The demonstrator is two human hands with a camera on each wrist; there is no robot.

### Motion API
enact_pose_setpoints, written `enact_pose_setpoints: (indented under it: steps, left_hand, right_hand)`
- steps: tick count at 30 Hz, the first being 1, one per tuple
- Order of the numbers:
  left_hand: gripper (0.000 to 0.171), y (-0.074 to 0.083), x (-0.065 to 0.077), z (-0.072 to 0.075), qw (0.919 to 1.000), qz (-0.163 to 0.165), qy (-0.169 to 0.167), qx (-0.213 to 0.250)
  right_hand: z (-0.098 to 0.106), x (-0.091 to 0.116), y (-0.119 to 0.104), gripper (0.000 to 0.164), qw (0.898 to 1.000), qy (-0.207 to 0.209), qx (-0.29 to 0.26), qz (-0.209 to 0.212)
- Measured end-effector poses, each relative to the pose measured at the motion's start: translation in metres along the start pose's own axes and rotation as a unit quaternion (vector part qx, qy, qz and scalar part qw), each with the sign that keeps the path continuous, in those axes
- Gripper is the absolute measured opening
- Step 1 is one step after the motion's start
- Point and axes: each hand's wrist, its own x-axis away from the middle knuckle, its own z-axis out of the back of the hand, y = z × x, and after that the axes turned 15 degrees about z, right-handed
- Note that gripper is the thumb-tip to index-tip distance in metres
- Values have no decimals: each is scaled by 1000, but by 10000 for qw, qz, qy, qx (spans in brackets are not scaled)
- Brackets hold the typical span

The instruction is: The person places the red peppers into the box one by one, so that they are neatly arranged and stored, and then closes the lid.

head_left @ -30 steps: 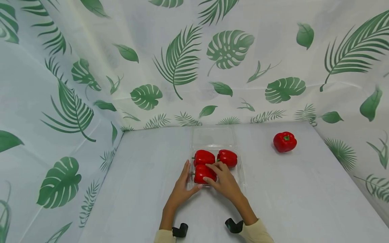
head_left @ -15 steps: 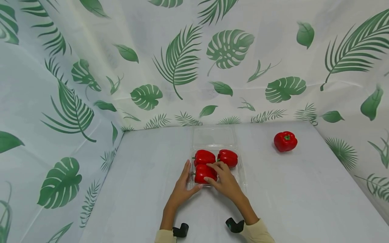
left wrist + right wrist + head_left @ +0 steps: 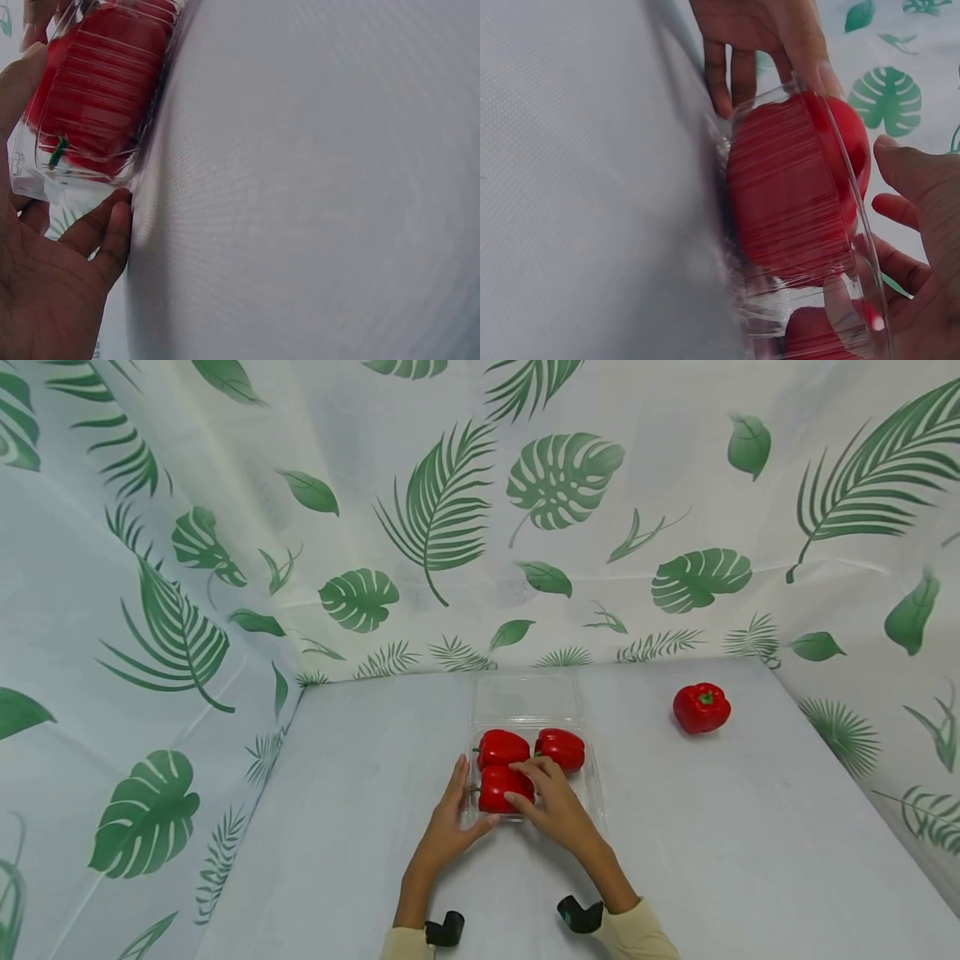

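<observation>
Nearest, below the two hands, are the pale sleeves (image 3: 636,933) of the person, and at each wrist sits a black device (image 3: 446,929). The left hand (image 3: 447,835) lies along the outer side of a clear plastic container (image 3: 588,792); its fingers are extended and spread from the thumb, which touches the near edge. The right hand (image 3: 558,810) is above the container, with thumb and fingers apart and bent loosely around the near red pepper (image 3: 497,789); in the right wrist view there is a small gap between thumb and pepper (whether another fingertip touches it, I cannot tell). This pepper lies on its side inside the container, between the hands, with its green stem toward the left hand. Just beyond it, a second pepper (image 3: 502,748) also lies sideways, and a third pepper (image 3: 564,748) is just past the right hand's fingers. The open lid (image 3: 525,697) lies flat behind them. Well apart, beyond the right hand and to its right, a fourth pepper (image 3: 701,708) rests on the white table (image 3: 337,793), before the leaf-printed cloth (image 3: 637,468).
</observation>
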Motion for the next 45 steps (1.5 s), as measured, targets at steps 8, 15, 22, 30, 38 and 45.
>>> enact_pose_setpoints:
  steps: [8,15,22,30,38,45]
  left_hand:
    - [97,1,1,-1,10000,27,30,45]
    - [97,3,2,-1,9999,70,48,66]
    - [99,2,1,1,9998,187,43,47]
    - [98,1,0,0,9999,154,6,33]
    - [99,1,0,0,9999,120,-2,86]
    - [99,-1,-1,-2,9999,81,30,73]
  right_hand:
    - [18,-1,7,48,9988,184,-369,-256]
    - [49,1,21,42,9967,592,-223,-504]
    - [80,7,40,35,9887,1164,197,-929]
    - [112,13,73,45,9558,1769,1236,-1997]
    - [140,14,113,86,9101,1477,1501,-3570]
    - [148,16,141,87,8999,1443,1091,-3969]
